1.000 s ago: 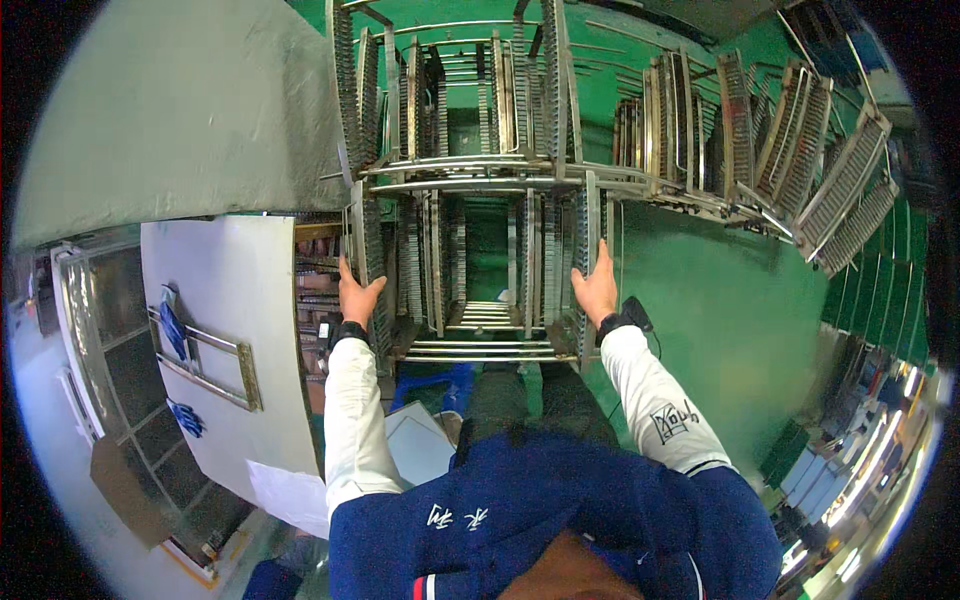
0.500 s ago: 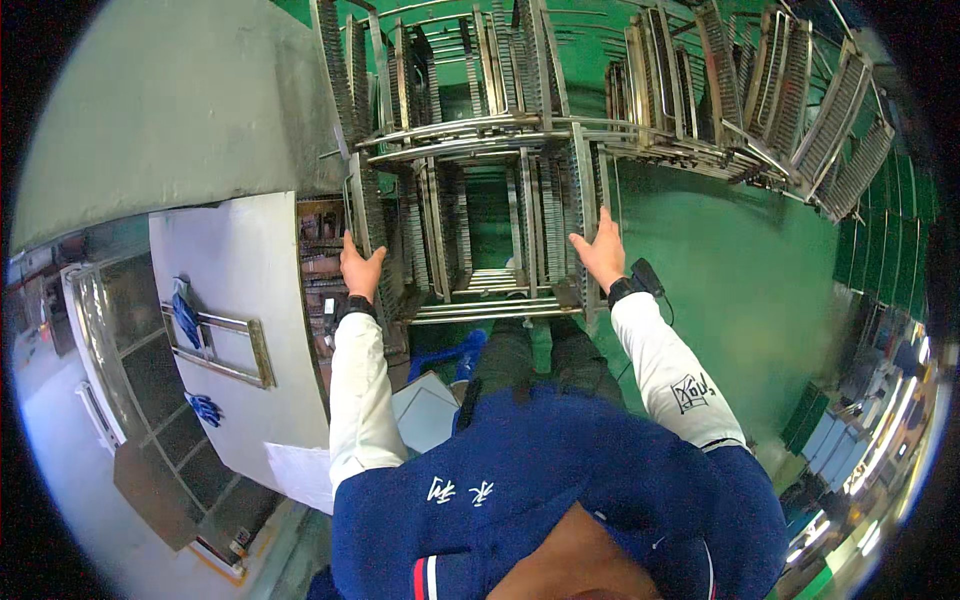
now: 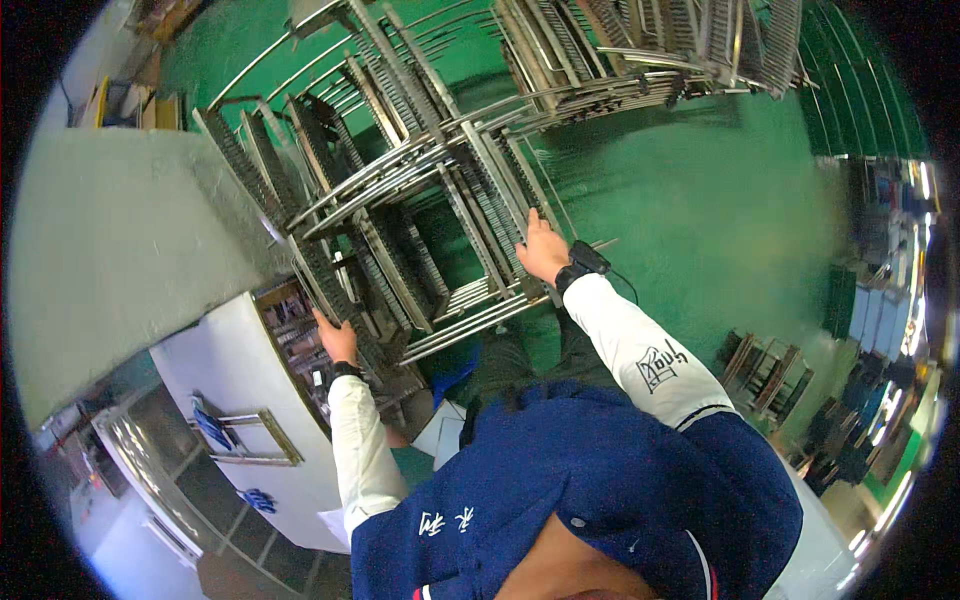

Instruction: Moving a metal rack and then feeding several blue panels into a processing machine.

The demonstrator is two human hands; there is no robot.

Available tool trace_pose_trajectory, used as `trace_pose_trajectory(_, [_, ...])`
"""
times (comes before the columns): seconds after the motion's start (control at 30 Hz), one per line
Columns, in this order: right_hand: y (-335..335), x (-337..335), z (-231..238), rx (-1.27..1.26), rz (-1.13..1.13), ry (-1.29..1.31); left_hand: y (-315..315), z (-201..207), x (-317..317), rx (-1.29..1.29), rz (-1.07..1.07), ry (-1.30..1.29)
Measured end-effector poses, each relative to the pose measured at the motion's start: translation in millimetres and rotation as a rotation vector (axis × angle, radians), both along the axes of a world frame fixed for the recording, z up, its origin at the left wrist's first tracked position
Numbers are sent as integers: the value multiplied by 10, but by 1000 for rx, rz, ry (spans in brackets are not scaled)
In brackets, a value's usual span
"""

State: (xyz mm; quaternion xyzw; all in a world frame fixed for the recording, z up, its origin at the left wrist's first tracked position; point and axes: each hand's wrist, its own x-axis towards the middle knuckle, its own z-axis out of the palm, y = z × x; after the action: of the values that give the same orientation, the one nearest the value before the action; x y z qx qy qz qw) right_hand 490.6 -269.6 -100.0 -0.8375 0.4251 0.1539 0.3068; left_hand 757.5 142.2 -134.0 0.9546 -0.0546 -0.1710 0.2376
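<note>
My hands rest on the two sides of a metal rack (image 3: 395, 270) with slotted, comb-like side panels and shiny crossbars. At its near left upright is my left hand (image 3: 336, 338), fingers round the outer side and thumb pointing inward. My right hand (image 3: 545, 250) grips the right upright in the same way, farther forward than the left. Beyond this rack, against its far side, stands a second slotted metal rack (image 3: 410, 75). Both slant in the view. The undersides of my fingers are hidden.
More slotted racks (image 3: 555, 50) stand in a row at the far right on the green floor (image 3: 690, 220). To the left are a grey flat surface (image 3: 150, 240) and a white board (image 3: 285, 385) carrying a small metal frame (image 3: 270, 438) and blue gloves (image 3: 210, 425). Another rack (image 3: 765, 375) stands right.
The racks have gone from straight ahead to slanting, their far end swung left in view. My left hand is nearer my body, my right hand farther left. The surroundings have shifted too.
</note>
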Motion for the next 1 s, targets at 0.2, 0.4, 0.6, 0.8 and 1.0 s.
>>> trace_pose_trajectory(0.2, [-32, -98, -11, 64, -21, -31, -31, 293, -221, 50, -44, -84])
trace_pose_trajectory(0.4, [0, -173, 31, 44, -66, -89, -144, 492, -857, 15, -146, -146])
trace_pose_trajectory(0.6, [-99, -177, 65, 9, -8, -72, -674, 333, -1553, -208, -190, 113])
trace_pose_trajectory(0.8, [-38, -241, 48, 42, -3, -26, -1464, 137, -2015, -28, -555, 169])
trace_pose_trajectory(1.0, [-122, -137, -94, 18, -92, -82, -1780, 30, -2219, 94, -762, 332])
